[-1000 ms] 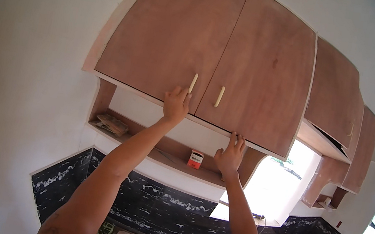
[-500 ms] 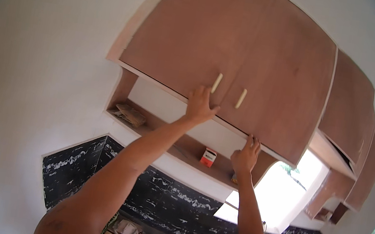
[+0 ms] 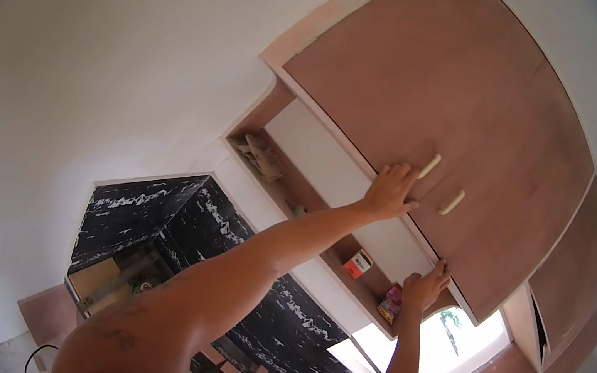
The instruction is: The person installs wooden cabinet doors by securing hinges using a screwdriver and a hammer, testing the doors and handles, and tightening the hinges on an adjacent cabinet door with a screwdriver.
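Two brown cabinet doors (image 3: 472, 128) hang side by side on the wall cupboard high above the counter, and both hands are up against their lower edge. The left hand (image 3: 389, 193) lies flat with fingers spread on the bottom of the left-hand door, just beside its pale bar handle (image 3: 430, 166); it grips nothing. The right hand (image 3: 425, 286) presses up under the lower edge of the neighbouring door, fingertips curled against the rim — whether it has closed on the edge I cannot tell. A second pale handle (image 3: 452, 203) sits between the two hands.

These doors look like stiff, flat sheets of board, fairly light for their size and hinged, so they would probably swing rather than lift. The faces seem smooth and offer little grip; the bar handles or the bottom rim look like the sound places to take hold.

Below the doors runs an open shelf (image 3: 325, 214) holding a small orange-and-white box (image 3: 357, 263), a pink packet (image 3: 391, 303) and some rags at the far left. Dark marbled tiles (image 3: 138, 216) line the wall beneath.

Against the frame half a second ago, the view has tipped and swung — the cupboard now sits further to the upper right, and the left hand has slid nearer the handle.
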`<state>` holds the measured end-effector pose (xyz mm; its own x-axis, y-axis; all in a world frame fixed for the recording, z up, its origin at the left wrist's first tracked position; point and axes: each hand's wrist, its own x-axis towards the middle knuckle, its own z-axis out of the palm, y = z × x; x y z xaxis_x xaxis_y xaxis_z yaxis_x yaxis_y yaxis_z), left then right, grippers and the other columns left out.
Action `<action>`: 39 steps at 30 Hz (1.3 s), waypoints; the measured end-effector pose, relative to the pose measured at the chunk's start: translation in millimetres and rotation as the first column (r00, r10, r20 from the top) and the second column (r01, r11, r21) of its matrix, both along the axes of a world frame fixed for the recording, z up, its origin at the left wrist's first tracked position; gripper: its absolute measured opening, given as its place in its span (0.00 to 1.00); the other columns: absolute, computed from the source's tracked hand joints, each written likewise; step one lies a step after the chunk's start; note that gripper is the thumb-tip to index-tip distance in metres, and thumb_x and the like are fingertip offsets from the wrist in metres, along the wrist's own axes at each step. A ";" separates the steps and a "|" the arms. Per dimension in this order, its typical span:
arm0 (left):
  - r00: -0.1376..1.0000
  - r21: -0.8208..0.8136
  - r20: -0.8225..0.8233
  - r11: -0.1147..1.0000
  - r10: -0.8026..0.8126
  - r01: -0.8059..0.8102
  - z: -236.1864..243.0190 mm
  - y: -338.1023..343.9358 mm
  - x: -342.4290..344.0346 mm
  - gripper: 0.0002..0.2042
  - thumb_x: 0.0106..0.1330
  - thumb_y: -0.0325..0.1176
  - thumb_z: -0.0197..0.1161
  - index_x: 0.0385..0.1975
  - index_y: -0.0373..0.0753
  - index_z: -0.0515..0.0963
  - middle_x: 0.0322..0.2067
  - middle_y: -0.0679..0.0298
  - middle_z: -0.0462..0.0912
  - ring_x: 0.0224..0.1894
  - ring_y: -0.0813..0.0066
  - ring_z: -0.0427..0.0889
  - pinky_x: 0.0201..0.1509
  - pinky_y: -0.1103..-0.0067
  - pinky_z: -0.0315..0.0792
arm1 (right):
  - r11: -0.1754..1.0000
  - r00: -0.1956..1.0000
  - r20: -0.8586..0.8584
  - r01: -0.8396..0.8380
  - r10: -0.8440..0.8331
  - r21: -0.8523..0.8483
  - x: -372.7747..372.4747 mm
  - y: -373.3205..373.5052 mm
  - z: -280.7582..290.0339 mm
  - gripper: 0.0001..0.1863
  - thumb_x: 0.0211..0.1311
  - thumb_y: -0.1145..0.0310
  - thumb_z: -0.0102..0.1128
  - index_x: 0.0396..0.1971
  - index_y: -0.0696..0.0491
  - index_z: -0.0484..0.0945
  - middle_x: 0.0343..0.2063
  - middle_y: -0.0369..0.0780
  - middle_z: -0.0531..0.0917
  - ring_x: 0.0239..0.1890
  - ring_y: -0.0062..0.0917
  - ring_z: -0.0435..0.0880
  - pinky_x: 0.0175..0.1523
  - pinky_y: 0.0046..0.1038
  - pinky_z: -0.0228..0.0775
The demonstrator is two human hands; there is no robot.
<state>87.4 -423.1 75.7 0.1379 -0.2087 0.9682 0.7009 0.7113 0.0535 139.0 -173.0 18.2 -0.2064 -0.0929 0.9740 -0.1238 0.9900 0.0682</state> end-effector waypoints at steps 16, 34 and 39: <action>0.968 0.053 0.093 0.972 -0.232 0.228 1.6 -8.0 43.7 0.35 0.49 0.42 0.76 0.56 0.36 0.70 0.49 0.56 0.71 0.56 0.58 0.70 0.56 0.64 0.61 | 0.996 0.988 0.134 0.078 -0.083 0.038 3.8 4.3 7.3 0.40 0.50 0.81 0.51 0.69 0.64 0.59 0.66 0.61 0.61 0.68 0.58 0.59 0.70 0.53 0.58; 0.987 0.048 0.125 0.994 -0.103 0.098 -2.0 -4.3 13.2 0.35 0.50 0.38 0.78 0.57 0.36 0.69 0.48 0.57 0.71 0.53 0.59 0.71 0.53 0.64 0.60 | 1.000 0.998 0.063 0.000 -0.001 0.024 8.6 -11.3 -1.9 0.40 0.51 0.79 0.55 0.69 0.63 0.58 0.65 0.57 0.61 0.69 0.54 0.59 0.67 0.48 0.66; 0.980 0.051 0.140 0.989 -0.142 0.136 6.9 14.4 23.2 0.35 0.49 0.41 0.78 0.56 0.37 0.70 0.48 0.55 0.72 0.53 0.57 0.71 0.53 0.61 0.61 | 0.999 0.996 0.087 0.005 -0.001 -0.048 18.0 1.3 3.2 0.39 0.50 0.79 0.55 0.68 0.63 0.61 0.67 0.58 0.59 0.70 0.54 0.59 0.70 0.48 0.61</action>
<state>110.6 -408.7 82.5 -0.0349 -0.2560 0.9660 0.7760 0.6022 0.1876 157.0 -171.7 21.4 -0.2909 -0.0457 0.9556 -0.1240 0.9922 0.0097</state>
